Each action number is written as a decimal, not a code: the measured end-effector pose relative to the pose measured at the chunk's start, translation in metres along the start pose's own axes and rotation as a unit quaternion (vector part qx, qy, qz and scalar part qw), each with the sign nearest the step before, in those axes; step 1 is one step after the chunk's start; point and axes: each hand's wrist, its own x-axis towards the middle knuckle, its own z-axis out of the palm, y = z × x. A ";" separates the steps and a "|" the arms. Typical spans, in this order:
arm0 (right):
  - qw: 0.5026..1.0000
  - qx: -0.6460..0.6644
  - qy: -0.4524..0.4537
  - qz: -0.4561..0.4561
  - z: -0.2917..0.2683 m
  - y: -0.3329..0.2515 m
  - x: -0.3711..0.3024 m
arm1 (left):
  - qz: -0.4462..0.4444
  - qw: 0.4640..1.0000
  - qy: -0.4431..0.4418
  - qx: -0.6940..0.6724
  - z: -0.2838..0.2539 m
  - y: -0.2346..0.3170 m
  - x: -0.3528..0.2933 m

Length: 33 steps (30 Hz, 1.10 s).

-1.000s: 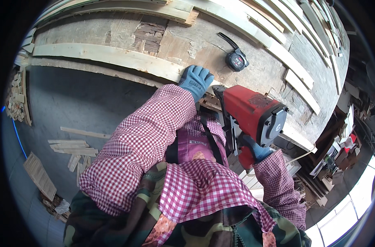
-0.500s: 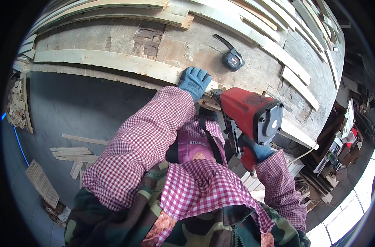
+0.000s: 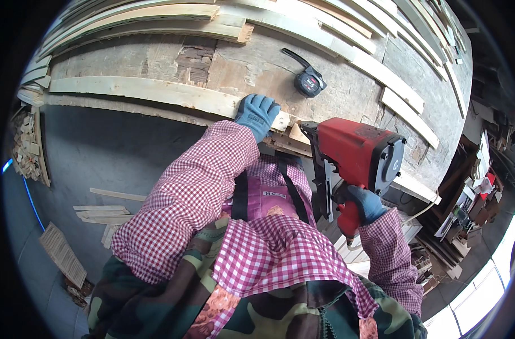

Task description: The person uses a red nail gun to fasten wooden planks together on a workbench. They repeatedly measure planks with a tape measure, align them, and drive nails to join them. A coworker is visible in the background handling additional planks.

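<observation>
My left hand [image 3: 257, 116], in a blue work glove, presses down over the right end of a long pale wooden strip [image 3: 139, 89] along the bench's near edge. Its fingers lie close together across the wood; the thumb is hidden. In my right hand [image 3: 366, 204], also gloved, is the handle of a red nail gun [image 3: 353, 148] with a black magazine and end cap. The gun's nose points left, a short gap from the strip's end and close to the bench edge. Beyond my hands lies a black tape measure [image 3: 310, 83] with a wrist strap.
The worn wooden bench [image 3: 269, 56] carries several long strips [image 3: 336, 42] toward its far side and a shorter strip [image 3: 409, 117] at the right. A pale hose [image 3: 421, 212] hangs near the right edge. Wood offcuts [image 3: 104, 213] lie on the floor at left, beside a scrap bin [image 3: 28, 144].
The nail gun in my right hand has shifted right, widening the gap between its nose and my left hand. My left hand stays on the strip's end. The whole view has shifted slightly.
</observation>
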 end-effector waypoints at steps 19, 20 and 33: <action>0.972 -0.195 0.006 -0.128 -0.018 -0.053 -0.015 | 0.009 0.999 0.018 -0.033 -0.007 -0.001 -0.004; 0.953 -0.216 0.047 -0.206 -0.019 -0.064 -0.023 | -0.003 0.999 0.026 -0.036 0.005 -0.001 -0.005; 0.249 -0.913 0.085 -0.312 -0.205 -0.196 0.015 | 0.010 0.997 -0.032 -0.070 -0.017 0.000 -0.005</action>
